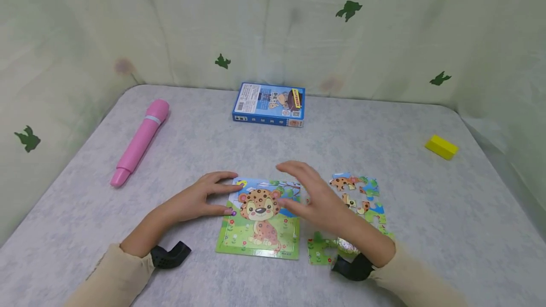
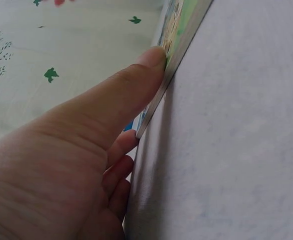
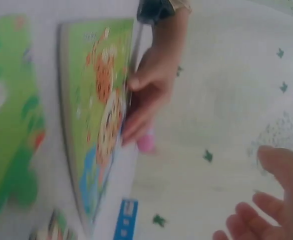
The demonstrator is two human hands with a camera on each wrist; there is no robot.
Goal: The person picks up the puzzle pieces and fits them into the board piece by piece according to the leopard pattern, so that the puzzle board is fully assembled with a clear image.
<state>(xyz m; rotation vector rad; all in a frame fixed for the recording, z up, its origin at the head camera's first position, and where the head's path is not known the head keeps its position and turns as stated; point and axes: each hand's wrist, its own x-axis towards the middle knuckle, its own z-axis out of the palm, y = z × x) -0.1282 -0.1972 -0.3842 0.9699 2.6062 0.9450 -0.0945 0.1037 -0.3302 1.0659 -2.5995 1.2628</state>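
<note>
"What are your hands doing?"

"My left hand (image 1: pixel 198 199) is touching the left edge of the leopard board (image 1: pixel 262 224), thumb and fingers extended rather than clasping. My right hand (image 1: pixel 317 203) is hovering above the board's right side, fingers loosely bent, holding nothing."

"And where is the board lying?"

"Flat, between and below my hands. The puzzle pieces (image 1: pixel 341 183) are lying apart from it, beside and partly under my right forearm."

"So how are you steadying it well?"

"I'm judging that a light touch is serving best: my left thumb should be bracing the edge, not pushing, because hard pressure could be sliding the board toward my right hand. I should also be carrying my right wrist high, since its black mount (image 1: pixel 354 267) is hanging close over those pieces and could be nudging them out of line."
</note>
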